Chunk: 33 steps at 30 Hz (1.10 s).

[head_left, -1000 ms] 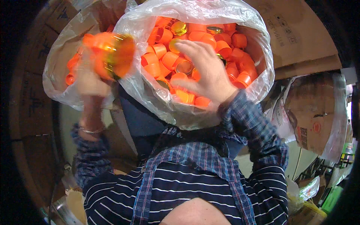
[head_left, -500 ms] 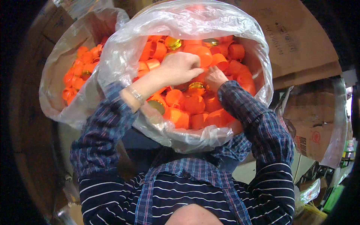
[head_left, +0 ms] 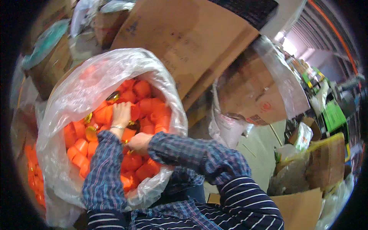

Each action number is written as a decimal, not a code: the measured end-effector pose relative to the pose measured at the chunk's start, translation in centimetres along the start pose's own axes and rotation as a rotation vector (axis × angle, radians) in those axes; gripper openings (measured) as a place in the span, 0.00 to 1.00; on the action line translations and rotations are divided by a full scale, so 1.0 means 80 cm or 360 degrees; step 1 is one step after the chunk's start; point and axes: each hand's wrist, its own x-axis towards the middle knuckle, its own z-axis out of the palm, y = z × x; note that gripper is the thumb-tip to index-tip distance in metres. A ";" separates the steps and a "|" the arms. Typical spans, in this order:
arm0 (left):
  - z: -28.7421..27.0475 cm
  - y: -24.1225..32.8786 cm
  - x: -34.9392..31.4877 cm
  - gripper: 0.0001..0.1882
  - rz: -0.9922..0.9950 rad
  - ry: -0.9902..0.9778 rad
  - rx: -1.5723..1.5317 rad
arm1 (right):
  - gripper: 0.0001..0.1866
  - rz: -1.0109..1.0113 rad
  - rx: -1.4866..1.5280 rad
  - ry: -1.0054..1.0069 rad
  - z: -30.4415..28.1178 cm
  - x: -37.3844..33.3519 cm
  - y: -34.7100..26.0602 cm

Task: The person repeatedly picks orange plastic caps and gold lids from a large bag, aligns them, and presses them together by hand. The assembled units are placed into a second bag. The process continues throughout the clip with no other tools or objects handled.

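Observation:
Orange plastic cups, some with gold-coloured rims or lids, fill a large bag-lined container. My left hand reaches into the pile with its fingers curled against an orange cup. Just nearer, my right hand is closed low among the cups, and a small gold piece shows by its fingertips. What the right hand holds is hidden. The clear plastic liner folds out over the container's rim, around both forearms.
Another bag of orange cups stands at the left edge. A large cardboard flap rises behind the container. To the right are a cardboard box, a white sack and a green box.
The view has swung to the right, so the container now sits further left and more of the room shows. Both hands are still in the pile of cups.

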 end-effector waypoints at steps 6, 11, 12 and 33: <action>-0.084 -0.019 -0.019 0.16 0.0013 0.0411 -0.0467 | 0.18 -0.0263 0.0195 0.0046 -0.013 0.003 -0.007; -0.176 -0.062 -0.116 0.16 -0.0241 0.0264 -0.2127 | 0.21 -0.0510 0.1184 0.0472 -0.051 -0.107 -0.025; -0.189 -0.066 -0.148 0.17 -0.0285 0.0212 -0.2634 | 0.20 -0.0490 0.1522 0.0576 -0.055 -0.134 -0.030; -0.257 0.118 -0.353 0.26 -0.0478 -0.0045 -0.3756 | 0.37 -0.0624 0.1434 0.1545 -0.009 -0.179 -0.212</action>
